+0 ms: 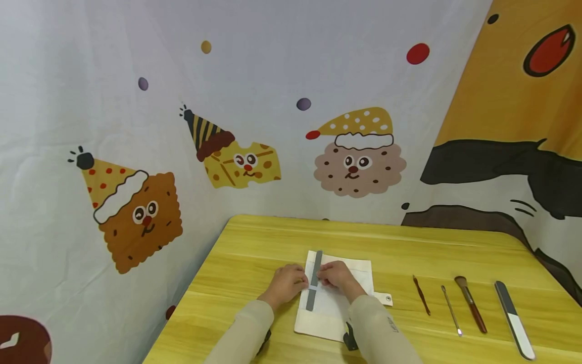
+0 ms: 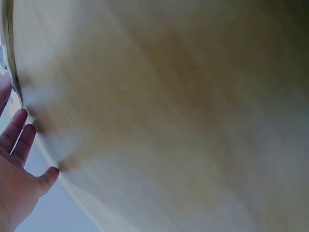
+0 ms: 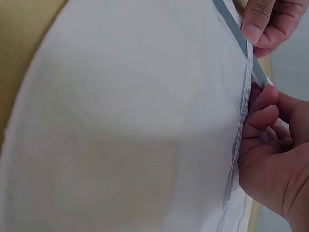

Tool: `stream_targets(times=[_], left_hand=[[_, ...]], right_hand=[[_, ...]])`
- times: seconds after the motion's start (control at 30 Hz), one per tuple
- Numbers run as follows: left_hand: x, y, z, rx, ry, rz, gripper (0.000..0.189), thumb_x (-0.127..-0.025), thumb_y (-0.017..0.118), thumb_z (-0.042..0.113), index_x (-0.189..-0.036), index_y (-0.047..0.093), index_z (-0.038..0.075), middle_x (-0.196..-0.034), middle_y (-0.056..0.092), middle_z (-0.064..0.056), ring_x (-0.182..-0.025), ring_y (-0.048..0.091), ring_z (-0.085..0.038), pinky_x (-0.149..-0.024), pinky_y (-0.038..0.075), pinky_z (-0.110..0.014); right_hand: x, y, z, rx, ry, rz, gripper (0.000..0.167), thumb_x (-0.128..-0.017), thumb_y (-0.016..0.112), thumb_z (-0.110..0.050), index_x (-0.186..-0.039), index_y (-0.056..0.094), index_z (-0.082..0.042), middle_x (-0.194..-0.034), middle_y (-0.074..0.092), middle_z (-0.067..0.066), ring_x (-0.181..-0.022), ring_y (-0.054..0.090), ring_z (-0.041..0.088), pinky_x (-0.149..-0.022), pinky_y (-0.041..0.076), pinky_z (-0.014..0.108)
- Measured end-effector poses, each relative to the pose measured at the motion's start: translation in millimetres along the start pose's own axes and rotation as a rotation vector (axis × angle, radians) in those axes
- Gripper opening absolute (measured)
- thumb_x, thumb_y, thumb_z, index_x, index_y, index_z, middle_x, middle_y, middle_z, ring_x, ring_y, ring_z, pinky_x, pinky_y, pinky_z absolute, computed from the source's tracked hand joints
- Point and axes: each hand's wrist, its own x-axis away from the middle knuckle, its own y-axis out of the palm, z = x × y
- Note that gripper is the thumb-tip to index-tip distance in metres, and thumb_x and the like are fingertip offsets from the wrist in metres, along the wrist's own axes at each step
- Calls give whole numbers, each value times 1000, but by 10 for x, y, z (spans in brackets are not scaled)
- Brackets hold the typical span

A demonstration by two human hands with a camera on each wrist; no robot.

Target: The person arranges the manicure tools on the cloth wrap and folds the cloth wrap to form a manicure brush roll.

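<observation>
A cream cloth pouch (image 1: 318, 323) lies unfolded on the table, with a snap tab (image 1: 383, 299) off its right side. Across its left part runs a slim grey nail file (image 1: 317, 268), passing under a pale elastic band (image 1: 312, 287). My right hand (image 1: 338, 277) pinches the file's edge, its other fingers curled, as the right wrist view (image 3: 275, 150) shows. My left hand (image 1: 286, 284) touches the pouch's left edge beside the band; in the left wrist view its fingers (image 2: 25, 140) are fairly straight, tips down on the tabletop.
To the right of the pouch lie a thin brown-handled tool (image 1: 421, 294), a slim metal tool (image 1: 450, 310), a brush (image 1: 471, 304) and a larger grey-and-white nail file (image 1: 515, 319). Behind the wooden table (image 1: 273, 237) hangs a cartoon-printed cloth (image 1: 254, 76).
</observation>
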Motion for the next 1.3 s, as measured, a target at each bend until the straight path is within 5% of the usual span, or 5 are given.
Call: stream_targets(times=[0.2, 0.5, 0.7, 0.9, 1.3], left_hand=[[3, -12, 35, 3, -4, -7, 7, -90, 73, 21, -83, 73, 21, -111, 66, -2, -106, 60, -23, -92, 44, -47], [-17, 8, 57, 21, -2, -26, 8, -91, 72, 21, -83, 74, 21, -112, 66, -3, -106, 59, -22, -93, 44, -47], [2, 0, 24, 15, -4, -9, 8, -90, 73, 20, -83, 73, 21, -111, 66, -3, -104, 59, -23, -92, 44, -46], [7, -15, 19, 39, -23, -13, 7, -90, 73, 18, -83, 73, 20, -112, 65, -3, -106, 59, -24, -93, 43, -49], [12, -20, 48, 30, -25, -5, 7, -90, 73, 16, -83, 72, 17, -112, 66, -5, -107, 59, -26, -93, 43, -51]], right_hand=[[10, 10, 27, -51, 23, 14, 20, -87, 71, -3, -103, 67, 9, -76, 70, 8, -51, 56, 9, -49, 44, 20], [-34, 11, 58, -1, 9, 157, 24, -87, 70, -6, -106, 69, 8, -66, 65, 2, -51, 58, 8, -48, 42, 22], [-16, 56, 26, -24, -24, 133, 25, -85, 69, 0, -107, 68, 10, -70, 66, 4, -51, 58, 9, -48, 43, 21], [29, 72, -26, 24, 28, 112, 25, -81, 73, 0, -104, 65, 6, -74, 64, 7, -54, 58, 11, -51, 45, 23], [143, 105, 16, 95, 7, 41, 28, -73, 78, -1, -96, 61, 2, -61, 62, 6, -49, 57, 11, -45, 39, 22]])
